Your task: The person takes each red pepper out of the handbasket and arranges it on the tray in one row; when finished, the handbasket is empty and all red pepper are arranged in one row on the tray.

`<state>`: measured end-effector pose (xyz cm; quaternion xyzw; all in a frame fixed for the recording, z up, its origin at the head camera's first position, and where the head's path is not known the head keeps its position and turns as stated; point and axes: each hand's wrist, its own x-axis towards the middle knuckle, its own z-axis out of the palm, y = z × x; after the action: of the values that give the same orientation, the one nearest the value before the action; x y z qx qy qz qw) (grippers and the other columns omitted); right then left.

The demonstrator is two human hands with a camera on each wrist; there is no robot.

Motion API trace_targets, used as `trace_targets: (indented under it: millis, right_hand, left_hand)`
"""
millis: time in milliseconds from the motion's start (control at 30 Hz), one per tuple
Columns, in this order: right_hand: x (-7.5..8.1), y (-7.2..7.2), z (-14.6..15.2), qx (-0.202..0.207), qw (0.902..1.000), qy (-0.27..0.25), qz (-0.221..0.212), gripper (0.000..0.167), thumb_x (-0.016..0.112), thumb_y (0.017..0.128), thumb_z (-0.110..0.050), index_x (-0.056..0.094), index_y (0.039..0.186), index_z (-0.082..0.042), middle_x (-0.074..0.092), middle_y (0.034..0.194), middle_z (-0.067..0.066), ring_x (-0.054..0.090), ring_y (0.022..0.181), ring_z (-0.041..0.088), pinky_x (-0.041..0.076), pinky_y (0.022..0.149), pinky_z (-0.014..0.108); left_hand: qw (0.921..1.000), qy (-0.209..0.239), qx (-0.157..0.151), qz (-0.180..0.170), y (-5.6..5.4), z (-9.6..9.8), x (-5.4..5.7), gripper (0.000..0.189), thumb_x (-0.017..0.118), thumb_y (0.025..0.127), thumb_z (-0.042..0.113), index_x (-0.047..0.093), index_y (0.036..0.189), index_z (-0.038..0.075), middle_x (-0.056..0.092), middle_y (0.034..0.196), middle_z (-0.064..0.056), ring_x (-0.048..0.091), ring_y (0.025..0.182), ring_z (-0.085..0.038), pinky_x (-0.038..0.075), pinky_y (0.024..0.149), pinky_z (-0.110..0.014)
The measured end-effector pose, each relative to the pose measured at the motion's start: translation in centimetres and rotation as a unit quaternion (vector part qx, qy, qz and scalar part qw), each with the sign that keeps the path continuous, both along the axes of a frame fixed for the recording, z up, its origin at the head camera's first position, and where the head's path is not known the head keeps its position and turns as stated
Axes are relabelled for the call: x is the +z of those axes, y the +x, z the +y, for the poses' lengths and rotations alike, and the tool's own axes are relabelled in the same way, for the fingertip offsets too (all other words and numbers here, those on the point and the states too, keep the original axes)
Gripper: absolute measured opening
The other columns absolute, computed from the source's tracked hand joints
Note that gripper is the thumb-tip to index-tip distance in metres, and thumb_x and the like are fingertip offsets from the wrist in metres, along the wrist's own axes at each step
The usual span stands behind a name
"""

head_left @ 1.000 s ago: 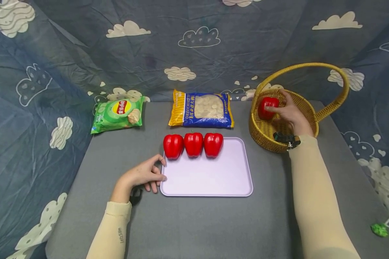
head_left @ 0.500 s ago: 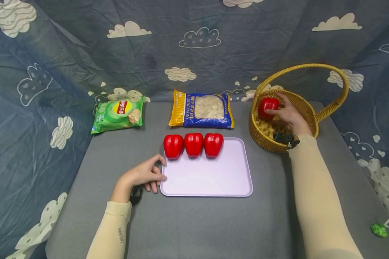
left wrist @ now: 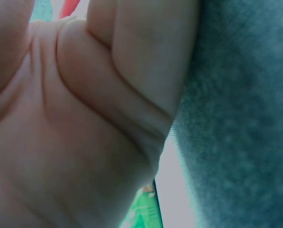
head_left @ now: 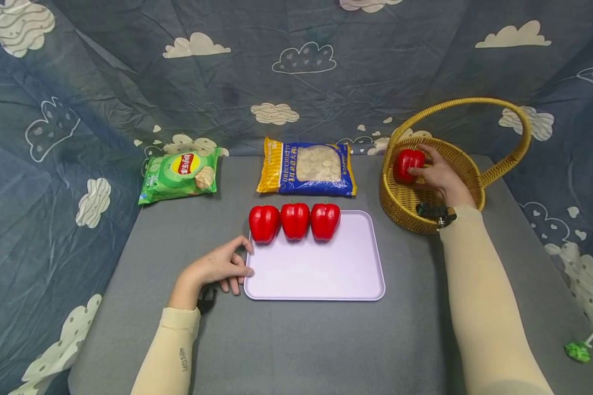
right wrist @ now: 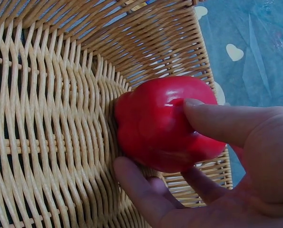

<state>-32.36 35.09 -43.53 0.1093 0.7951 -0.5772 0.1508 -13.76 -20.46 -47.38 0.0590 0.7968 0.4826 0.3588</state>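
A red bell pepper [head_left: 406,166] is inside the wicker basket [head_left: 397,208] at the right, near its left wall. My right hand [head_left: 442,175] grips that bell pepper. In the right wrist view the thumb [right wrist: 222,121] lies on one side of it and the fingers curl along the other. At the left edge of the lilac tray [head_left: 316,274], my left hand [head_left: 219,266] holds the rim with thumb and index finger. Three more red bell peppers stand in a row along the tray's back edge: left [head_left: 264,224], middle [head_left: 295,221] and right [head_left: 325,221].
A green chip bag [head_left: 180,174] lies at the back left of the grey table [head_left: 296,351]. Behind the tray lies a blue and yellow pasta bag [head_left: 307,167]. The basket's tall handle [head_left: 466,101] arches over it. A green lollipop [head_left: 578,351] lies at the right edge.
My right hand's fingers have shifted slightly on the bell pepper in the basket. The left hand, the tray and its peppers have stayed put.
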Motion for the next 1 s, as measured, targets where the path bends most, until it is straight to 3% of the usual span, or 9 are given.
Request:
trace_targets:
  millis: [467, 1000]
  right_hand:
    - [-0.15, 0.21, -0.14, -0.012, 0.9994, 0.027, 0.018, 0.087, 0.064, 0.104, -0.007, 0.013, 0.171, -0.03, 0.006, 0.177, 0.02, 0.02, 0.159, 0.049, 0.041, 0.12, 0.062]
    - [0.34, 0.37, -0.23, -0.028, 0.9987, 0.036, 0.021, 0.084, 0.067, 0.104, -0.015, 0.019, 0.17, -0.03, 0.014, 0.177, 0.021, 0.034, 0.154, 0.051, 0.046, 0.114, 0.062]
  left_hand:
    - [1.0, 0.002, -0.001, 0.001, 0.1, 0.02, 0.01, 0.05, 0.079, 0.095, 0.019, 0.044, 0.131, 0.012, 0.071, 0.073, -0.009, 0.073, 0.056, -0.02, 0.055, 0.049, -0.028]
    - [1.0, 0.003, 0.0, 0.004, 0.03, 0.0, 0.05, 0.051, 0.079, 0.095, 0.019, 0.045, 0.131, 0.012, 0.071, 0.074, -0.009, 0.073, 0.057, -0.021, 0.055, 0.049, -0.028]
